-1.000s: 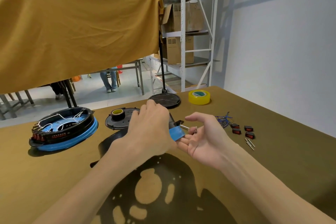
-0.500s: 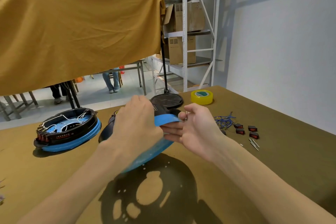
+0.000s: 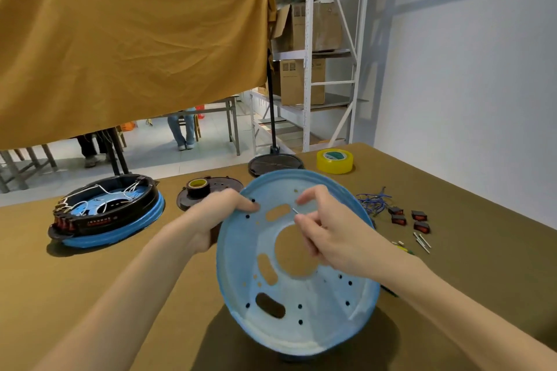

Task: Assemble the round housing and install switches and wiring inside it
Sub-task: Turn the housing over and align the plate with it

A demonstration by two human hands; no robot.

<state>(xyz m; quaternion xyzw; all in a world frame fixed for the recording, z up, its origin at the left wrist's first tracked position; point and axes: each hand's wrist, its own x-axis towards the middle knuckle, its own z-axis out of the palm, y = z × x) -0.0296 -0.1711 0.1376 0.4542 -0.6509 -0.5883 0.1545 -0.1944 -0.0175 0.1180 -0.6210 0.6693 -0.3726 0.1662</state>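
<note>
A round blue housing plate (image 3: 301, 304) with slots, small holes and a large centre hole is tilted up on edge, its inner face toward me. My left hand (image 3: 217, 217) grips its upper left rim, thumb on the face. My right hand (image 3: 328, 229) is in front of the plate and pinches a small metal screw (image 3: 295, 210) near an upper slot. Red-and-black switches (image 3: 410, 220), a bundle of blue wires (image 3: 373, 200) and loose screws (image 3: 422, 242) lie on the table to the right.
A finished blue-and-black housing with white wiring (image 3: 105, 211) sits at the left. A black plate carrying a tape roll (image 3: 208, 191), a black disc stand base (image 3: 275, 163) and a yellow tape roll (image 3: 334, 160) lie behind. Beyond are a hanging ochre cloth and metal shelving.
The blue plate has been lifted and turned up from near flat so its inner face points at me. My right hand has moved onto its face with the screw.
</note>
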